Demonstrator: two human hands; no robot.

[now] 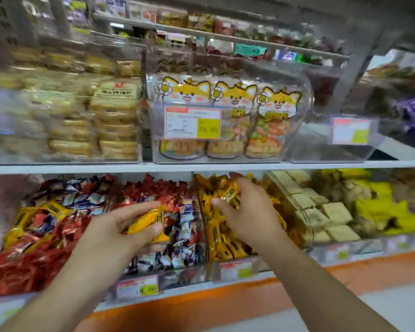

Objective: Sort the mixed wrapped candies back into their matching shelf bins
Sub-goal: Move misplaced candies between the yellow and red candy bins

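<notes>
Left hand point(120, 226) gripping a yellow wrapped candy point(146, 224) over the mixed bin point(168, 236) of red and blue-white sweets. Right hand point(247, 212) clutching another yellow candy point(230, 192) over the yellow-candy bin point(225, 245) beneath it. Glossy yellow wrappers, dark label panels. Everything slightly motion-blurred.

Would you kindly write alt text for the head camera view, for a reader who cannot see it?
A person's left hand grips yellow wrapped candies above a mixed bin of red and blue-white sweets, while the right hand holds a yellow candy over the all-yellow bin beside it. The shelf above carries fox-print snack bags in clear boxes.
</notes>
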